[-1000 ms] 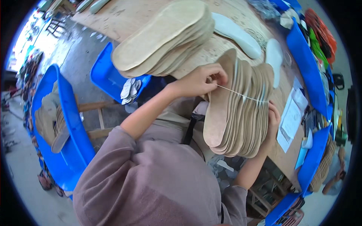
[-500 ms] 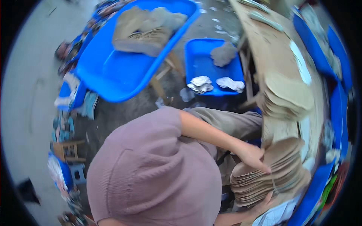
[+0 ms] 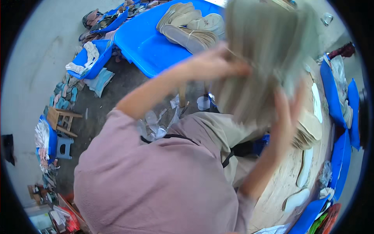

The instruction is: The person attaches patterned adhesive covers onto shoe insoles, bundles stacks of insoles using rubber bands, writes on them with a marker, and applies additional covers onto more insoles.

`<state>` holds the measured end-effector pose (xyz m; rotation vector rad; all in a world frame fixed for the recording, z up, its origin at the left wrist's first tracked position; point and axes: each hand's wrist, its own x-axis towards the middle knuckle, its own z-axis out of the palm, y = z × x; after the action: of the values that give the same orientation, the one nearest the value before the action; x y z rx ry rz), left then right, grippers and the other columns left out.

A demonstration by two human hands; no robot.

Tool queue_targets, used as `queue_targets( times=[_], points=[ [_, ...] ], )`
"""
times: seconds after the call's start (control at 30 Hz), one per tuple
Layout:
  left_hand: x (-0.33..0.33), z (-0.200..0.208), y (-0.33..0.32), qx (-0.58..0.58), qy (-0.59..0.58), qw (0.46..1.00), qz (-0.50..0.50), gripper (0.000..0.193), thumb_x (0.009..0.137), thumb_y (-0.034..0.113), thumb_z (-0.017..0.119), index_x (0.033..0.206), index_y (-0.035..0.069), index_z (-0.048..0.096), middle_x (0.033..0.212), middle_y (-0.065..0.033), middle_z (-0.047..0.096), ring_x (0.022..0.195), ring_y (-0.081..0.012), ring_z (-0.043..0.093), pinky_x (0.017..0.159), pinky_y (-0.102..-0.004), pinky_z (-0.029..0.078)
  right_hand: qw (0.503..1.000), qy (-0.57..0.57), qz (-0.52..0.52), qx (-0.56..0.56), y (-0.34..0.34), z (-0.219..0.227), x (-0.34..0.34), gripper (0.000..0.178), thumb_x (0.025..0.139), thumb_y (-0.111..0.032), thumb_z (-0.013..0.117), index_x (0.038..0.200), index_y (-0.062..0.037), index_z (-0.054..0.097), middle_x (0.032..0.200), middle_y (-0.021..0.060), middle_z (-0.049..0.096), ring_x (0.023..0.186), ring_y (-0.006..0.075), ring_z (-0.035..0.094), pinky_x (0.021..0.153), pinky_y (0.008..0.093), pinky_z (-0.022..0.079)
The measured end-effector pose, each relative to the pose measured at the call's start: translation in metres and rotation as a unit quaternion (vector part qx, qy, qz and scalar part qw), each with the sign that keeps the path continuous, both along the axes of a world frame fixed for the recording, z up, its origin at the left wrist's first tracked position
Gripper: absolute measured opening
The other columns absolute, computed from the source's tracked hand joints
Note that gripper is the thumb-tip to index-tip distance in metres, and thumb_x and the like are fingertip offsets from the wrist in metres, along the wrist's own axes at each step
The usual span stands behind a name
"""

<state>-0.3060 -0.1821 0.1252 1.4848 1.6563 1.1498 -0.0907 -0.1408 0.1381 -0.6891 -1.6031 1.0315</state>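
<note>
A thick tied bundle of beige shoe insoles (image 3: 269,43), smeared by motion, is up in the air in front of me. My left hand (image 3: 228,64) grips its left side near the tie string. My right hand (image 3: 286,113) is closed against its lower right side, with the fingers pointing up. Behind my left hand, a large blue tub (image 3: 136,43) holds several more tied insole bundles (image 3: 191,35). On the wooden table (image 3: 276,187) to the right, a stack of loose insoles (image 3: 307,132) lies below the raised bundle.
White insole shapes (image 3: 306,167) lie along the table. Blue bins (image 3: 339,160) line its right side. At the left are a small blue tub (image 3: 91,62), a wooden stool (image 3: 64,119), a blue plastic stool (image 3: 64,146) and heaped slippers. Plastic scraps (image 3: 156,124) litter the floor.
Both hands have lifted the insole bundle off the table's near end and carried it up and away from me, toward the blue tub. My view has shifted.
</note>
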Motion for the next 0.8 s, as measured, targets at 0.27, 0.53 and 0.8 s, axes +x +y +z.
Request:
queue_targets(
  times=[0.27, 0.53, 0.8],
  points=[
    [-0.152, -0.056, -0.081, 0.021, 0.057, 0.979, 0.196, 0.075, 0.098, 0.046, 0.053, 0.149, -0.002, 0.027, 0.148, -0.0176, 0.038, 0.138, -0.0249, 0.034, 0.114, -0.0355, 0.027, 0.891, -0.168, 0.399, 0.138, 0.114, -0.056, -0.285, 0.040, 0.079, -0.033, 0.068, 0.098, 0.0024, 0.067, 0.092, 0.0142, 0.069, 0.085, 0.0200, 0.065, 0.076, 0.0352, 0.052],
    [-0.169, -0.070, -0.086, -0.215, 0.230, 0.909, 0.272, 0.056, 0.093, 0.040, 0.062, 0.122, -0.008, 0.058, 0.094, -0.0152, 0.070, 0.092, -0.0252, 0.070, 0.073, -0.0367, 0.055, 0.774, -0.474, 0.361, 0.215, 0.097, -0.067, -0.254, 0.062, 0.088, -0.050, 0.059, 0.123, 0.0013, 0.059, 0.118, 0.0251, 0.064, 0.112, 0.0400, 0.060, 0.096, 0.0453, 0.047],
    [0.019, -0.032, -0.001, 0.141, 0.109, 0.984, -0.001, 0.017, 0.088, -0.002, 0.060, 0.103, 0.000, 0.068, 0.091, -0.0122, 0.072, 0.086, -0.0202, 0.069, 0.074, -0.0313, 0.052, 0.936, -0.180, 0.293, -0.079, 0.067, -0.043, 0.047, 0.043, 0.096, -0.025, 0.060, 0.132, -0.0010, 0.053, 0.121, 0.0143, 0.064, 0.112, 0.0230, 0.061, 0.096, 0.0344, 0.048]
  ],
)
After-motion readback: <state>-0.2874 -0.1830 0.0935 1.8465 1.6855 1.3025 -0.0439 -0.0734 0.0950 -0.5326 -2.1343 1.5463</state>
